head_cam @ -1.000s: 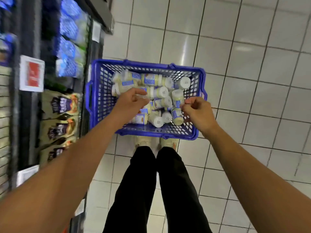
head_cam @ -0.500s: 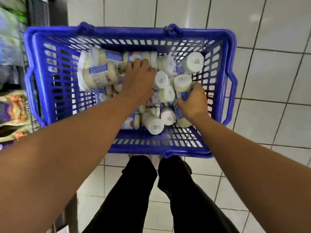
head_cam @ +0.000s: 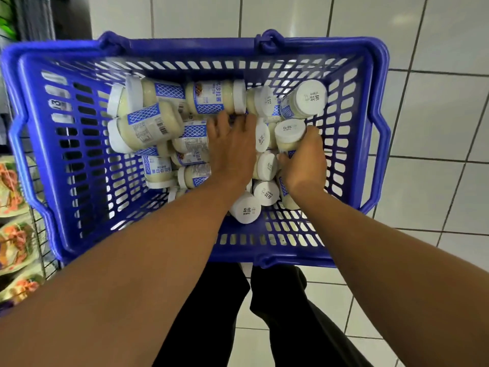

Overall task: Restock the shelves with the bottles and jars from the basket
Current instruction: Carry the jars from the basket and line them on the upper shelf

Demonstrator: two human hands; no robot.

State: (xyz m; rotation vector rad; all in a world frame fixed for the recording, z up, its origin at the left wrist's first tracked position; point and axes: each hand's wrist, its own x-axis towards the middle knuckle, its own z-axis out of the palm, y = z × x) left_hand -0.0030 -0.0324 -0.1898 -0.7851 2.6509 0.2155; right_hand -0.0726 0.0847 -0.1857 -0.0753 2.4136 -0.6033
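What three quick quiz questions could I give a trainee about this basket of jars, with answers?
1. True or false: the basket is red.
2. The right hand grips: A) a white-lidded jar, B) the basket's handle, C) nothing.
3. What surface does the basket stand on?
Key: 1 false, it is blue; 2 A; 3 the white tiled floor.
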